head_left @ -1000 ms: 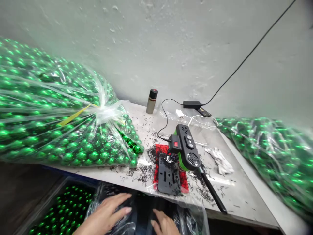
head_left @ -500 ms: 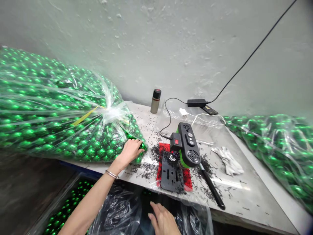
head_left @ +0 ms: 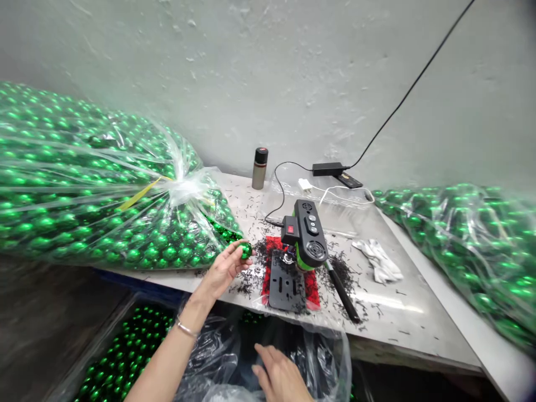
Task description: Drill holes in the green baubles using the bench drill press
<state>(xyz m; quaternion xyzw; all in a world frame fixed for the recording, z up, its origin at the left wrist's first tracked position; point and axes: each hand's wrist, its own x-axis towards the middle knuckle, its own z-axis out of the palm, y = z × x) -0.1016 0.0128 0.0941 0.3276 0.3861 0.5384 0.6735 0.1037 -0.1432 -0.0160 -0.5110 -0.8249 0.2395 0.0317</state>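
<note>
A shiny green bauble (head_left: 245,250) is pinched between the fingertips of my left hand (head_left: 226,268), which wears a metal bangle at the wrist. Just left of it lies a big clear plastic bag (head_left: 184,190), tied at the neck and full of such baubles. My right hand (head_left: 282,373) hangs below the table edge, over clear plastic sheeting (head_left: 218,349), its fingers apart and holding nothing. To the right of the bauble is a small black and green machine (head_left: 310,234) with a black lever (head_left: 345,296), standing on a black slotted base plate (head_left: 287,293).
Small black bits litter the white table (head_left: 397,329). Behind the machine are a dark-topped bottle (head_left: 260,168), a black power adapter (head_left: 329,168) and a white charger (head_left: 305,185). White gloves (head_left: 380,261) lie at right, beside another bauble bag (head_left: 469,245). More baubles (head_left: 125,349) fill a container below.
My left hand has drawn away from the bag's opening and turned, now showing a bauble at its fingertips. My right hand stays low with little movement. The view has shifted slightly.
</note>
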